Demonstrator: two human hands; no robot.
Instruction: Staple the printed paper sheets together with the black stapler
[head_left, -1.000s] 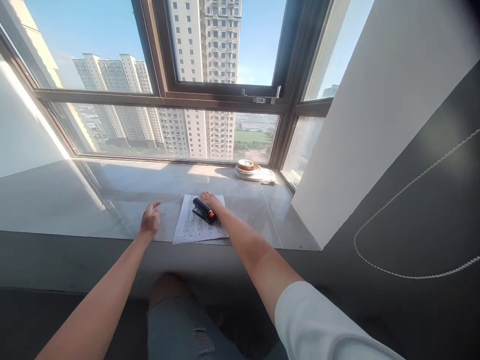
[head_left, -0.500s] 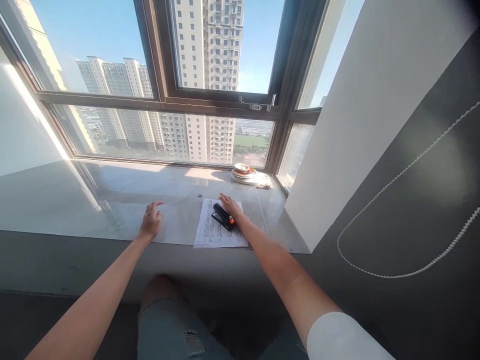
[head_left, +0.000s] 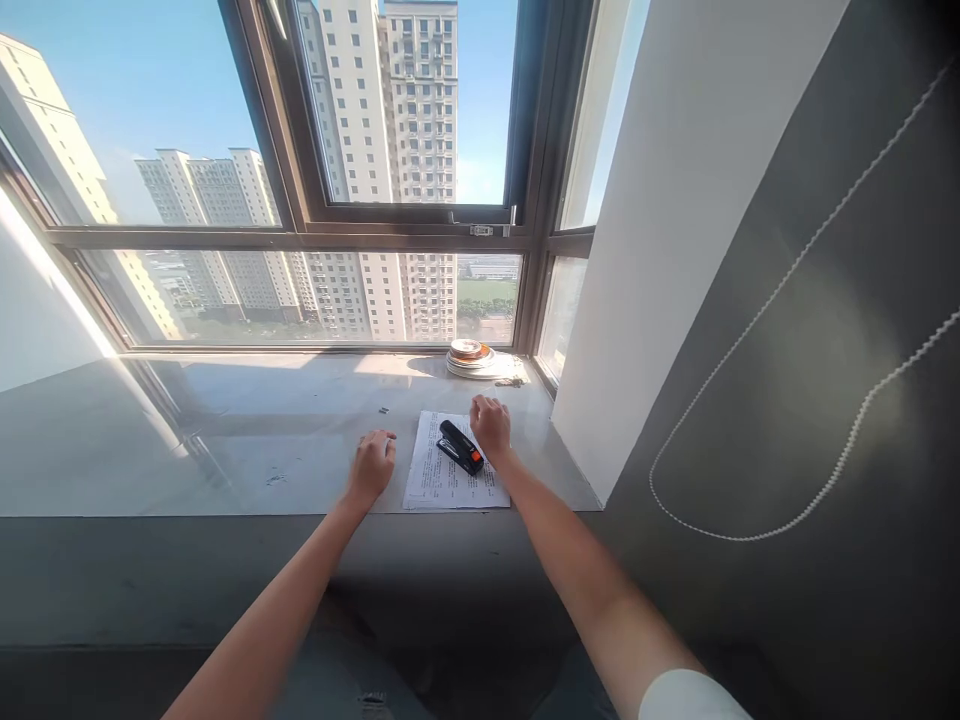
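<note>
The right hand (head_left: 491,425) is at the upper right corner of the printed paper (head_left: 427,485), close beside the stapler (head_left: 460,448), which lies aslant on the page. A sideways sweep of that wrist could knock the stapler or skew the paper, and a pull toward the body could bring the page over the front edge of the sill (head_left: 247,420), since its lower side lies so near it.

That hand's fingers are curled in loosely, back upward; the left hand (head_left: 373,465) is just left of the paper, fingers half bent, forefinger pointing toward the page. Both palms are hidden, so I cannot tell whether either pinches anything (nothing pokes out of them). The forearms reach forward from the body, converging on the paper.

Farther out, small dark bits (head_left: 383,410) lie beyond the left hand; a careless brush could scatter them. Stacked plates (head_left: 469,362) stand by the window (head_left: 405,240), well apart from both hands.
</note>
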